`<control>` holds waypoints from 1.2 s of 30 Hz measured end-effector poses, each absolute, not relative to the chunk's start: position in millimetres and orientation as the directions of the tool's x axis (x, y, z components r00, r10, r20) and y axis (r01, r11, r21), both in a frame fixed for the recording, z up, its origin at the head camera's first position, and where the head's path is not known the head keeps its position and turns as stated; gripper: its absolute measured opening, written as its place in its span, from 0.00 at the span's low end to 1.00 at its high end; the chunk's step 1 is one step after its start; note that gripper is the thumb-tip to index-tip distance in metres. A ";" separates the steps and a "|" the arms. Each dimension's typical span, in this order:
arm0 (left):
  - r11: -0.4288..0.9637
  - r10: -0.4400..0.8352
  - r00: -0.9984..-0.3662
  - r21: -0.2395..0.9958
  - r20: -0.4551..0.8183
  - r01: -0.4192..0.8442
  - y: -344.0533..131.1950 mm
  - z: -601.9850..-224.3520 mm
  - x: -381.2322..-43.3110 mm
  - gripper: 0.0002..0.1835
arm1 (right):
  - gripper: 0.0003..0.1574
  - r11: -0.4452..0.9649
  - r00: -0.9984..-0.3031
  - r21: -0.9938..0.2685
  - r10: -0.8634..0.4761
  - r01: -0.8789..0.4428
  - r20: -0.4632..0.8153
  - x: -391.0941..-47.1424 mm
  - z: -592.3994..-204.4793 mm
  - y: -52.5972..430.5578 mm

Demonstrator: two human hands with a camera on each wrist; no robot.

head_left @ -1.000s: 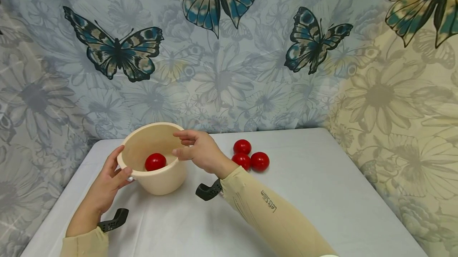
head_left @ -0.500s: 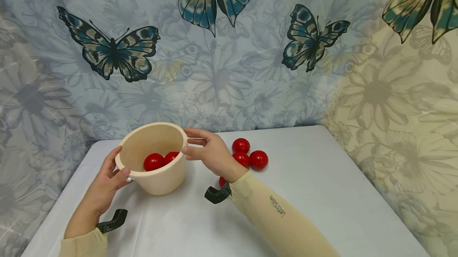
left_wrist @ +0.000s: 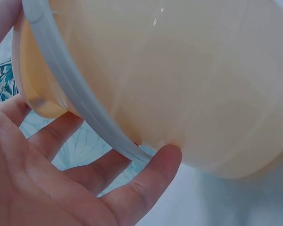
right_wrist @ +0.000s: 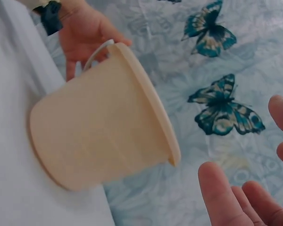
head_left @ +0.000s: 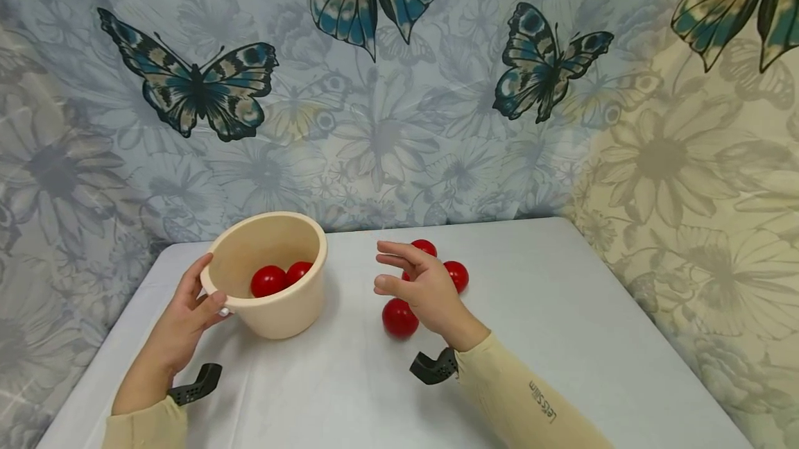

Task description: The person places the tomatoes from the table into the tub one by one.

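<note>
Two red balls (head_left: 268,282) lie inside the cream bucket (head_left: 281,317) in the head view, low in its opening between four and six o'clock. The bucket is toward nine o'clock on the worktop (head_left: 599,338). The left hand (head_left: 181,327), at the bucket's eight o'clock, grips the rim with its fingers and thumb bent about it. The right hand (head_left: 431,293) hovers at the bucket's three o'clock, well apart from it, fingers parted and holding nothing. Round that hand lie a near ball (head_left: 400,318) at seven, a far ball (head_left: 424,248) at twelve and a side ball (head_left: 458,276) at two; a red sliver at ten, mostly hidden, is probably a fourth.

In the left wrist view, a fingertip (left_wrist: 170,153) touches the outer wall, and the grey handle (left_wrist: 68,80) runs down from eleven o'clock close to the other fingers.

In the right wrist view, the right hand's fingers spread at four o'clock, clear of the bucket.

The step in hand looks like filling the bucket; the next move seems to call for lowering the right hand and curling its fingers round a loose ball, with the bucket held steady.
</note>
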State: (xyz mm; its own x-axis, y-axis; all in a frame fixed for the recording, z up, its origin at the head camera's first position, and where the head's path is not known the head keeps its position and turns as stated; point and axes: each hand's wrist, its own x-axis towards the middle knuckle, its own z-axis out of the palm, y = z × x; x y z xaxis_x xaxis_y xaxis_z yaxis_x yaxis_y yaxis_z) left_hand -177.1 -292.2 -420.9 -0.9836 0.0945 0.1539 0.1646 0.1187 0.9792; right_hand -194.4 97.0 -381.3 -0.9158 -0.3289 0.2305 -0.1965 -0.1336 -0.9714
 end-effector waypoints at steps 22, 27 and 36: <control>0.135 0.086 -0.983 0.976 0.161 0.172 -290.5 -422.5 -176.6 0.40 | 0.35 0.008 -0.934 -0.988 -0.328 -0.155 0.144 -177.4 -447.7 167.8; 0.131 0.079 -0.985 0.978 0.154 0.163 -289.5 -421.5 -177.3 0.41 | 0.35 0.029 -0.938 -0.991 -0.329 -0.128 0.111 -181.0 -459.9 172.4; 0.117 0.071 -0.985 0.980 0.154 0.162 -289.3 -422.0 -177.4 0.41 | 0.36 0.016 -0.927 -0.999 -0.374 -0.035 0.026 -184.7 -472.5 174.5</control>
